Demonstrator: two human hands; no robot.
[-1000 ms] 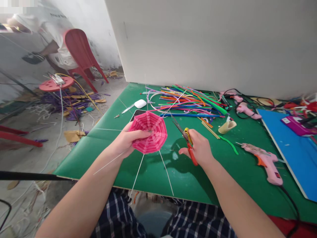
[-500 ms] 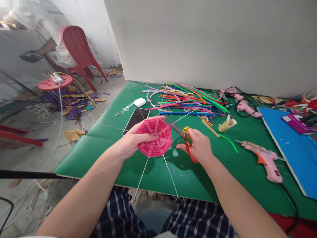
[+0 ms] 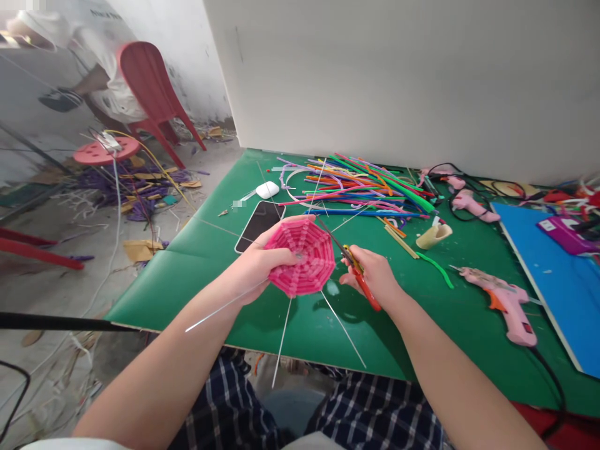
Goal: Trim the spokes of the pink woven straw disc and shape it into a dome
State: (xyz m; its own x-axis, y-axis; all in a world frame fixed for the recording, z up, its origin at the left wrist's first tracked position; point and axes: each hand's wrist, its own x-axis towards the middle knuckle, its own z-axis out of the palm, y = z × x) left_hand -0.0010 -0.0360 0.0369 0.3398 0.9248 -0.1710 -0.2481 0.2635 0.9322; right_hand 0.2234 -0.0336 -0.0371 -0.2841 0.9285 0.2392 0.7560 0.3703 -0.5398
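Head view: Your left hand [image 3: 250,269] grips the pink disc [image 3: 309,269] firmly, thumb on its front face near the centre, fingers behind. The disc is held above the green table [image 3: 187,281], with pale rods [image 3: 282,340] projecting around its rim. Your right hand [image 3: 375,272] is curled around the handles of the scissors [image 3: 368,290]. Note the change within the last second: the disc has moved to the right and turned, uncovering the phone [image 3: 260,226], and the scissor handles have drawn together. The blade tips now lie at the disc's upper right edge; contact with a rod cannot be confirmed. For the work in hand, this indicates that the scissors are being applied around that edge
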